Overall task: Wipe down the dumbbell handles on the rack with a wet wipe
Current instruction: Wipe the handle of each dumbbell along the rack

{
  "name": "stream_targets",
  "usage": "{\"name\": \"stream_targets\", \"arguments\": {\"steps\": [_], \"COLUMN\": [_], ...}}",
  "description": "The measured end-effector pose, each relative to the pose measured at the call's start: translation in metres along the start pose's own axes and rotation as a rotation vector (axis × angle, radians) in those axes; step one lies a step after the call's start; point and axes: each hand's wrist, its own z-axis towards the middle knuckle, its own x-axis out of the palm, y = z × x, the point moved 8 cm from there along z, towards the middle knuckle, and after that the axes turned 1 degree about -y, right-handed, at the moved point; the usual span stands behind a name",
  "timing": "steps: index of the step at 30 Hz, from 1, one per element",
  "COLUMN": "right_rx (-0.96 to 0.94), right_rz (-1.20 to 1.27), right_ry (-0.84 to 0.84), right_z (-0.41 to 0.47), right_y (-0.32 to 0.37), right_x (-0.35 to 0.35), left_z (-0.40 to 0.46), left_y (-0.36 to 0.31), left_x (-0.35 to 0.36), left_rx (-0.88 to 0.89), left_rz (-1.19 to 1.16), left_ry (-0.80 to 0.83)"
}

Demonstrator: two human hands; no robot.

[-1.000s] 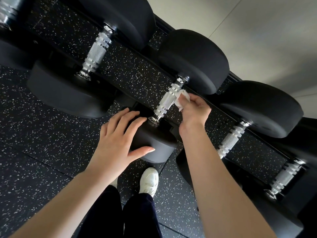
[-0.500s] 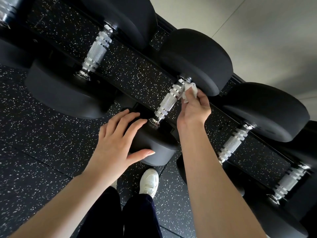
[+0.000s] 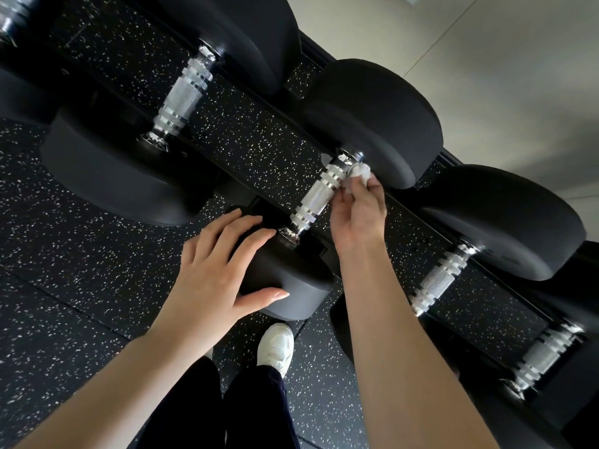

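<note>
since a second ago the right hand (image 3: 358, 215) has slid the wipe (image 3: 359, 173) up the handle (image 3: 319, 196) to its far end, by the far head (image 3: 372, 121). nearest, a white shoe (image 3: 275, 346) stands on the speckled floor (image 3: 64, 319). the left hand (image 3: 207, 283) rests flat, fingers (image 3: 227, 234) straight, on the near head (image 3: 291, 280) at the rack's (image 3: 259, 147) front edge. the right hand's curled fingers pinch the wipe against the handle. other dumbbells lie on either side.

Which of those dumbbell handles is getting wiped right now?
The middle handle: the right hand presses a white wipe against its far end. The others go untouched.
</note>
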Motion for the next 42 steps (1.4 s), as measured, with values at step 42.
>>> {"name": "stream_targets", "arguments": {"steps": [42], "right_rx": [0.011], "right_rz": [-0.923], "right_ry": [0.341], "right_z": [-0.044], "right_y": [-0.023], "right_x": [-0.026], "left_z": [-0.001], "left_y": [0.000], "left_x": [-0.001], "left_rx": [-0.017], "left_rz": [-0.019], "left_ry": [-0.029]}}
